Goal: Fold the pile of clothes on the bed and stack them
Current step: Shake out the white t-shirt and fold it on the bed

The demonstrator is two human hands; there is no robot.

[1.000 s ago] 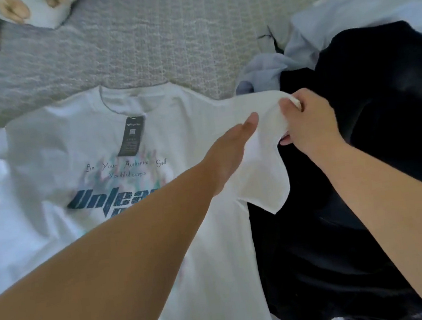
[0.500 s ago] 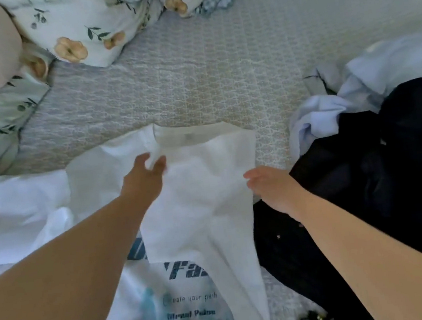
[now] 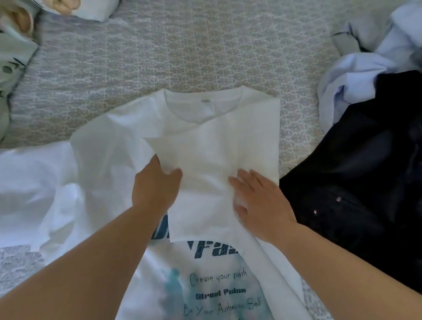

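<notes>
Left hand (image 3: 155,187) reaches forward, its fingers pinching the folded-over sleeve of the white printed cotton T-shirt (image 3: 114,149); right hand (image 3: 262,201) presses flat, fingers straight. The shirt lies on the bed (image 3: 191,43), collar pointing away beyond the fingers, long axis toward the person.

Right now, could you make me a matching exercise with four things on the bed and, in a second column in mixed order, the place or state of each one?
Things:
1. T-shirt
2. black garment
3. left hand
4. right hand

Place or state:
A. crumpled at the right
B. flat on the folded sleeve
C. spread out in the middle
D. pinches the sleeve edge

Pairs: 1-C, 2-A, 3-D, 4-B
</notes>
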